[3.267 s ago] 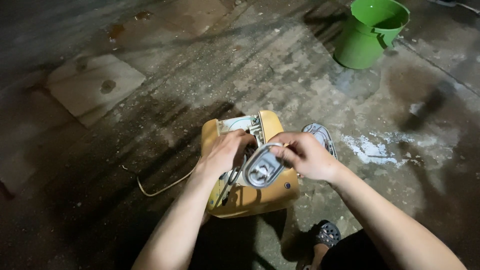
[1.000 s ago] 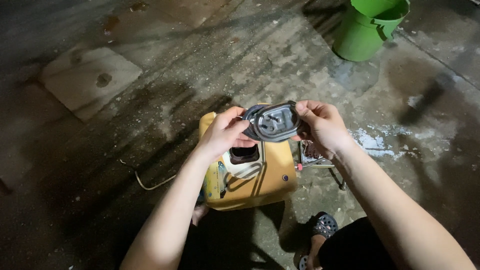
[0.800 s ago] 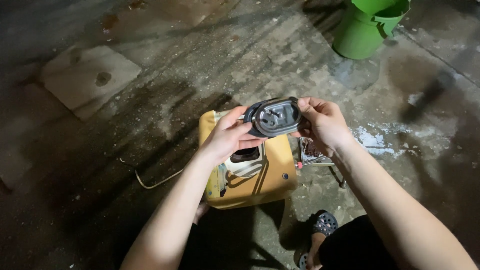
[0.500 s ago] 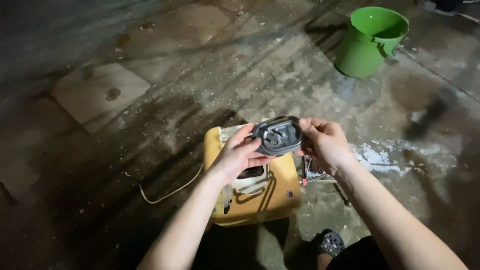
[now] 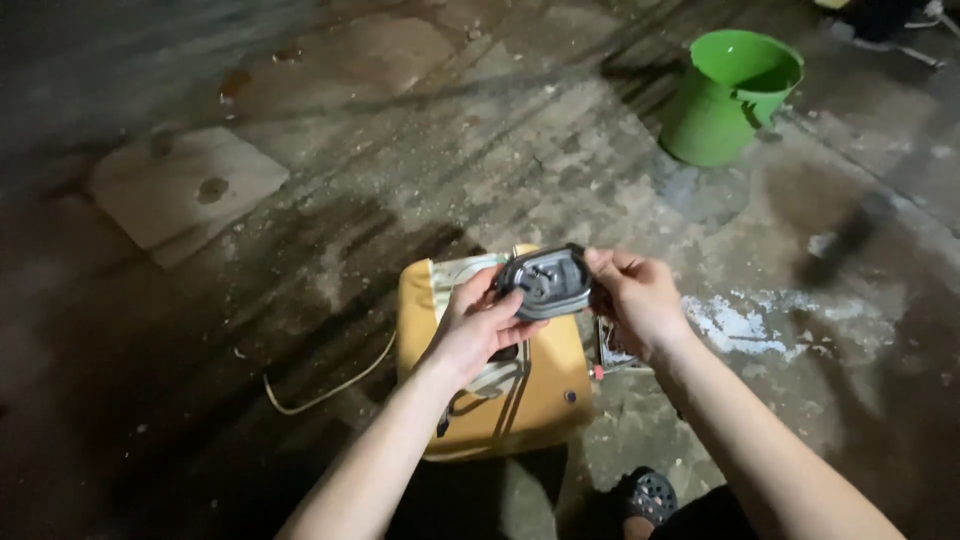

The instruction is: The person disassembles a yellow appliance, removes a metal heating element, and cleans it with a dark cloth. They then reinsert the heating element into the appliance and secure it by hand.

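One bucket [image 5: 728, 95] (green), two hands

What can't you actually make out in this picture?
- Head view: underside of the grey oval part, turned away; its edges covered by the left hand and right hand.
- Opening in the yellow casing: behind the left hand.
- Metal piece: behind the right wrist.

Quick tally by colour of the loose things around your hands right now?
Grey: 1, oval cover held by left hand and right hand
Yellow: 1, casing
Green: 1, bucket
Pale: 1, cord
Black: 1, sandal
Total: 5
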